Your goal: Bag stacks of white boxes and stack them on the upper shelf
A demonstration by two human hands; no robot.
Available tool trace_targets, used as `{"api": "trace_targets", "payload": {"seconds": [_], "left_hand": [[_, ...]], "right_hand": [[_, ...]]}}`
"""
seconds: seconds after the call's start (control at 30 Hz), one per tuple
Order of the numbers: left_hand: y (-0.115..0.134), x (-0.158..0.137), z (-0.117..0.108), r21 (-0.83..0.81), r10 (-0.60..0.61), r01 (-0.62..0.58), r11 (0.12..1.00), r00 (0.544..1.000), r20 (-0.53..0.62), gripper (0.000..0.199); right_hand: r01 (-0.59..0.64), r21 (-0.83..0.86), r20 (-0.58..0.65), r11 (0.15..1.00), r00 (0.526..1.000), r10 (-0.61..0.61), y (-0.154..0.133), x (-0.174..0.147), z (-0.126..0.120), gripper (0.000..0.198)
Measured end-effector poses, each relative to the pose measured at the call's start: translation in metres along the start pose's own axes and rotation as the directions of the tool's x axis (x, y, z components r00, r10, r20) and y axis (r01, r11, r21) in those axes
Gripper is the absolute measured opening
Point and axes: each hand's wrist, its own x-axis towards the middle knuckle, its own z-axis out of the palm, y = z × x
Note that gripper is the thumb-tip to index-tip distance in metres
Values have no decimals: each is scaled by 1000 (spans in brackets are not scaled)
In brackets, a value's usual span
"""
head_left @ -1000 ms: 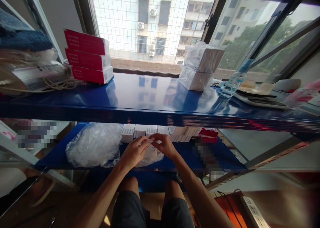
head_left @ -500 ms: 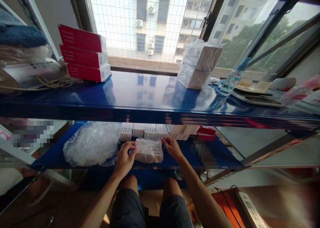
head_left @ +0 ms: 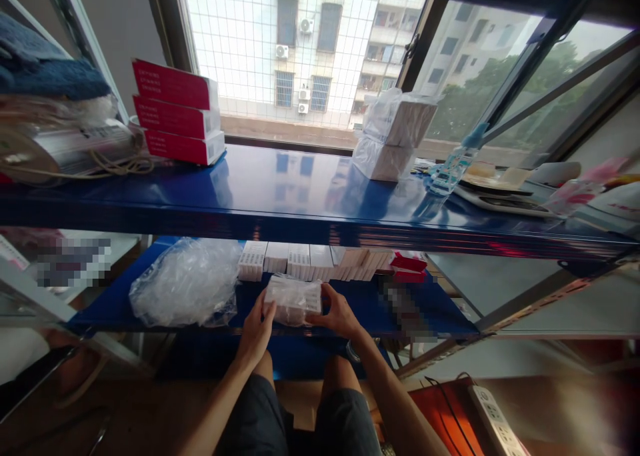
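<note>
Both hands grasp a plastic-wrapped pack of small white boxes (head_left: 294, 299) on the lower blue shelf (head_left: 440, 319), straight ahead: the left hand (head_left: 257, 329) clasps its left end, the right hand (head_left: 339, 315) its right end, the long axis running left to right between them. A crumpled clear plastic bag (head_left: 186, 284) lies just left. Behind, a row of white boxes (head_left: 310, 261) lines the shelf. Above, the upper blue shelf (head_left: 280, 196) carries stacked red boxes (head_left: 175, 113).

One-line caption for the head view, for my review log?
Both hands, left hand and right hand, grip a plastic-wrapped pack of white boxes on the lower blue shelf.
</note>
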Motion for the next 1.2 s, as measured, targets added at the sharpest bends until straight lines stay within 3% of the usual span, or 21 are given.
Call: {"api": "trace_targets", "payload": {"seconds": [0.07, 0.17, 0.3, 0.4, 0.53, 0.67, 0.73, 0.8, 0.87, 0.93, 1.0, 1.07, 1.13, 1.2], "left_hand": [[7, -9, 1, 32, 58, -59, 998, 998, 18, 45], [19, -28, -3, 102, 247, -249, 963, 969, 24, 51], [49, -54, -13, 225, 520, -507, 832, 854, 3, 63], [94, -63, -25, 268, 651, -624, 734, 759, -13, 64], [180, -56, -44, 268, 791, -762, 589, 612, 2, 66], [255, -26, -45, 317, 904, -851, 419, 424, -58, 65], [279, -1, -36, 335, 920, -859, 386, 383, -79, 68], [296, 29, -23, 316, 920, -868, 384, 388, -55, 77], [309, 58, -8, 302, 900, -859, 414, 436, 4, 86], [323, 83, 6, 326, 839, -816, 477, 533, 108, 90], [338, 100, 18, 389, 695, -737, 552, 665, 274, 87], [355, 111, 28, 464, 494, -655, 597, 755, 431, 77], [368, 118, 36, 508, 335, -593, 624, 791, 512, 66], [374, 125, 41, 514, 277, -560, 650, 804, 526, 60]], "right_hand": [[5, -51, -39, 999, 999, -7, -9, -6, 4, 63], [4, 53, -41, 999, 999, -2, -31, -22, 2, 59], [35, 167, -53, 985, 998, -26, -68, -54, -20, 62], [130, 154, -152, 980, 983, -106, -104, -74, -45, 71], [323, 86, -311, 942, 907, -283, -168, -83, -82, 84], [488, -65, -408, 871, 783, -469, -235, -62, -116, 74], [494, -157, -474, 855, 722, -504, -261, -39, -129, 73], [467, -225, -528, 855, 679, -510, -278, -10, -138, 72], [413, -291, -593, 863, 629, -502, -288, 22, -143, 67], [279, -386, -667, 879, 575, -475, -291, 55, -144, 63], [95, -481, -709, 871, 543, -451, -290, 82, -143, 64], [-17, -570, -690, 821, 552, -468, -286, 101, -143, 69], [-54, -644, -633, 763, 598, -492, -281, 109, -147, 73], [-89, -696, -571, 713, 670, -474, -278, 109, -156, 73]]}}
